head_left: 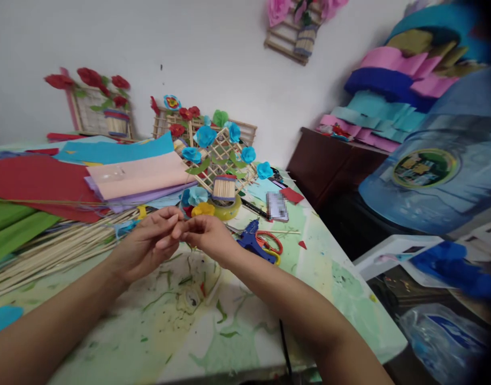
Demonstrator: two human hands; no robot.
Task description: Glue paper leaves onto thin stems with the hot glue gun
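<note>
My left hand (pixel 152 240) and my right hand (pixel 208 235) meet above the middle of the table, fingertips pinched together. Whatever they hold is too small and too covered by the fingers to make out. Just behind them lie a yellow paper flower (pixel 202 208) and a pale blue paper flower (pixel 198 195). To the right of my right hand are a blue glue gun (pixel 251 239) and orange-handled scissors (pixel 273 241). A bundle of thin wooden sticks (pixel 69 251) lies to the left, partly behind my left forearm.
A stick lattice with blue paper flowers (pixel 206 136) stands behind, near a tape roll (pixel 229 210). Coloured paper sheets (pixel 137 174) cover the left back. A phone-like object (pixel 277 206) lies at right. Green scraps (pixel 220 311) litter the tabletop (pixel 309 321). A large water bottle (pixel 422 160) stands beyond the edge.
</note>
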